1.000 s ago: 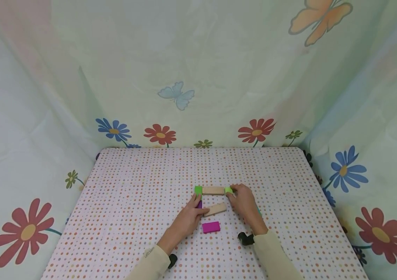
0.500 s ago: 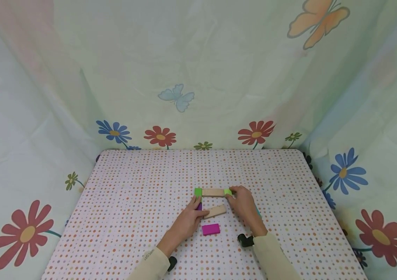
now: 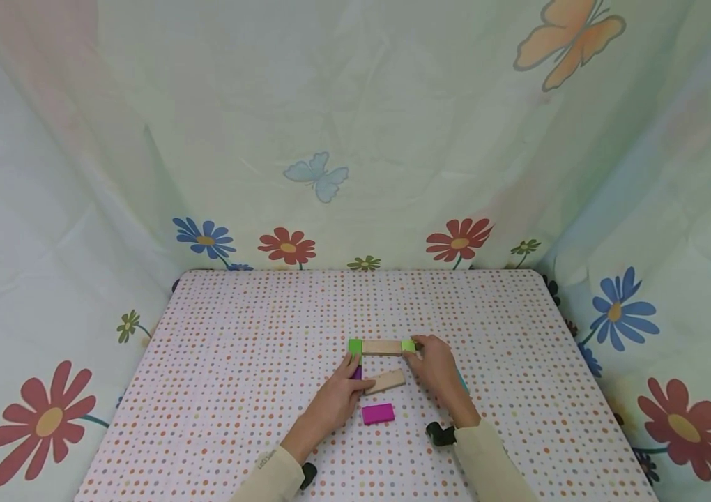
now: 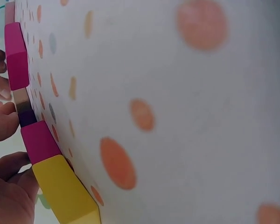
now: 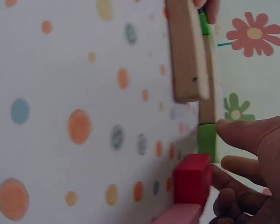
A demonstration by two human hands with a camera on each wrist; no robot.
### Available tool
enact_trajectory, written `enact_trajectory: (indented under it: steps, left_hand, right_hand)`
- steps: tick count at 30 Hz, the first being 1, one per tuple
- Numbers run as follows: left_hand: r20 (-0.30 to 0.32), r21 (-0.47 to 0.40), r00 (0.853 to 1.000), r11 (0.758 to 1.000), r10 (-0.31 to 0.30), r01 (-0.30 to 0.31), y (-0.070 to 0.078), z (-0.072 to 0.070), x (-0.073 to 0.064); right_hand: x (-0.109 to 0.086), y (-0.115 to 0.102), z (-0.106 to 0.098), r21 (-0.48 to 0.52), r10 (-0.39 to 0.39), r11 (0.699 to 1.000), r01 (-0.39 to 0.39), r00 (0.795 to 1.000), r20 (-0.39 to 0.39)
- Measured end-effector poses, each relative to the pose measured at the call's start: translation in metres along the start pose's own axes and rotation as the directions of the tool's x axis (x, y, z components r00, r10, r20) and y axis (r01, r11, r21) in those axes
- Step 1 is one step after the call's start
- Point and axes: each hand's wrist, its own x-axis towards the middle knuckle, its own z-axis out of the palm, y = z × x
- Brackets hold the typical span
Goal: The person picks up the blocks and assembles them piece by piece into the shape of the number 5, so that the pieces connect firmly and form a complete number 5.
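1. Head view: the far wooden block (image 3: 382, 347) is laid flat on a pale surface (image 3: 255, 328) covered in coloured dots.
2. Its right end is touched by a light green block (image 3: 408, 346). This little block is pinched by the right hand (image 3: 440, 369), between the thumb and a finger.
3. Its left end is touched by a green block (image 3: 355, 346). A purple block (image 3: 357, 372) is seen by that end too, but closer to the person.
4. The left hand (image 3: 332, 394) is placed below that left end. One finger is stretched up to the green block, and the thumb is laid at the left end of the near wooden block (image 3: 387, 381). It cannot be told whether anything is gripped by these fingers.
5. The near wooden block is set a bit crooked, on the person's side of the far wooden block, with a gap between them.
6. Further down on that same side, a bright pink block (image 3: 378, 413) is seen.
7. Past the right end of the far wooden block, a red block (image 5: 192, 179) is shown in the right wrist view, with a pale pink block (image 5: 179, 215) next to it.
8. Behind the far wooden block, well apart from it, a flowery cloth (image 3: 355, 90) is hung.
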Motion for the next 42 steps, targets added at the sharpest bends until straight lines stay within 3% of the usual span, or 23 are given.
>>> enact_trajectory:
  steps: [7, 13, 29, 42]
  left_hand:
    - [-0.005, -0.006, 1.000, 1.000, 0.004, -0.004, 0.000, 0.001, 0.000]
    - [-0.020, 0.011, 1.000, 1.000, 0.008, -0.008, -0.002, 0.001, -0.002]
    - [-0.024, -0.019, 1.000, 1.000, -0.008, 0.008, -0.002, 0.002, -0.002]
    - [-0.032, -0.010, 0.999, 1.000, 0.016, -0.016, -0.003, 0.004, 0.000]
  right_hand:
    - [-0.019, 0.001, -0.019, -0.030, 0.015, 0.999, -0.015, 1.000, -0.015]
    - [-0.033, 0.007, -0.017, -0.097, 0.059, 0.994, -0.057, 0.998, 0.012]
    - [-0.039, 0.015, -0.018, -0.036, 0.054, 0.998, -0.053, 0.998, 0.037]
    - [-0.040, 0.017, -0.025, -0.035, 0.042, 0.999, -0.040, 0.997, 0.067]
